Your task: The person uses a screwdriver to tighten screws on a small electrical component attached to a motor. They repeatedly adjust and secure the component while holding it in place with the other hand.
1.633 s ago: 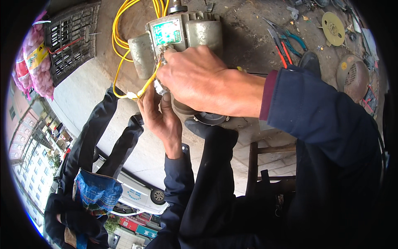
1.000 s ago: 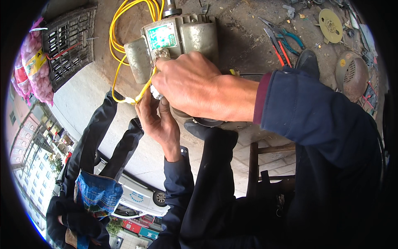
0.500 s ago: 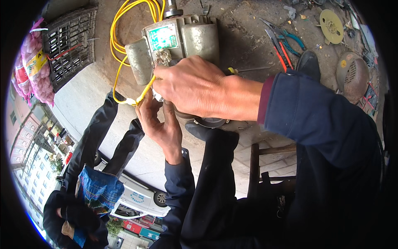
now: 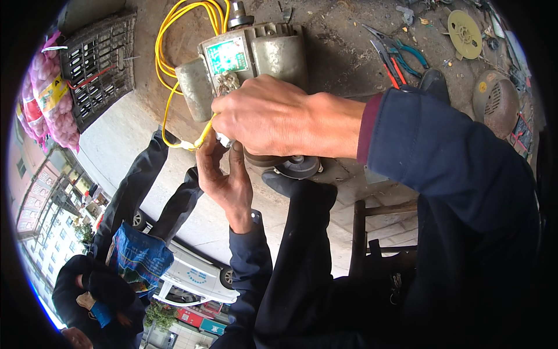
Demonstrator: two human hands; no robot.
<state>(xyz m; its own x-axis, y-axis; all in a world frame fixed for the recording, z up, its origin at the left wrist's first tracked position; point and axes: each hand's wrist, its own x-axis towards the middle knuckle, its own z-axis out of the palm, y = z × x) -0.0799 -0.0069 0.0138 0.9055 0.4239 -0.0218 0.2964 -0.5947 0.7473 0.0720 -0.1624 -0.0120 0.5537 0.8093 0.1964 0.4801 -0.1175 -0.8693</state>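
Note:
A grey electric motor with a green plate and a shaft lies on the ground in front of me. My right hand is closed over its near side, fingers curled on a yellow cable. Just below it, my left hand pinches the same cable between thumb and fingers. Between the hands shows a small white piece, its kind unclear. Bare wire ends stick out by the right knuckles. The fingertips of my right hand are hidden. The cable runs left into a loose yellow coil.
Pliers with red handles and pliers with teal handles lie right of the motor. Farther right are a yellow spool and a rusty vented cover. At left, a black crate stands beside pink net bags. Another person is near.
My right hand has shifted slightly up and left, covering more of the yellow cable. The left hand stays pinched below it. The other person has moved a little.

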